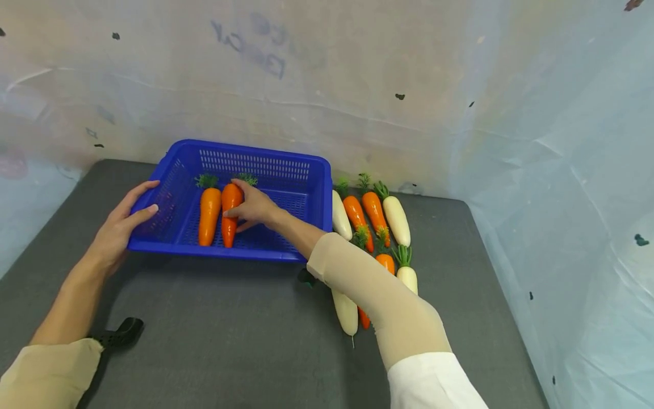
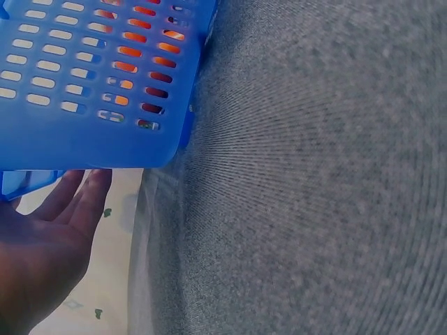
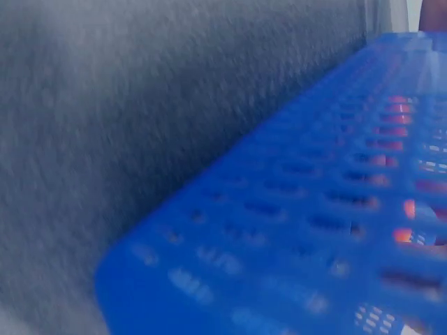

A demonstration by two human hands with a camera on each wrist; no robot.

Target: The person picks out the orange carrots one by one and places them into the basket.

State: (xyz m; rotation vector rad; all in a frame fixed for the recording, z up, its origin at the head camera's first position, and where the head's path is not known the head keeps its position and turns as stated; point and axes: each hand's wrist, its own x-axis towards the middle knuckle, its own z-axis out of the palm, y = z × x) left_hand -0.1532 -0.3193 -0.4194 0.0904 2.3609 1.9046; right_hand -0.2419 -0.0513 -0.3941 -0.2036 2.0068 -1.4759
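Note:
A blue plastic basket (image 1: 255, 253) with slotted walls stands at the back of the dark table. Over the rim at its left end lie the straight fingers and thumb of my left hand (image 1: 118, 226); the left wrist view shows its fingertips at that rim. Inside the basket, my right hand (image 1: 255, 207) grips an orange carrot (image 1: 229, 230) with a leafy green top. Just left of it lies another carrot (image 1: 208, 216), parallel, its green top toward the back wall. Only the basket's slotted side (image 3: 279, 230) shows in the right wrist view, with the right hand mostly hidden.
Right of the basket lie several carrots (image 1: 374, 210) and white radishes (image 1: 397, 220) in rows, partly covered by my right sleeve. Marked plastic sheeting (image 1: 357, 85) hangs behind the table (image 1: 230, 341) and along its right side. A black strap (image 1: 120, 335) sticks out at my left wrist.

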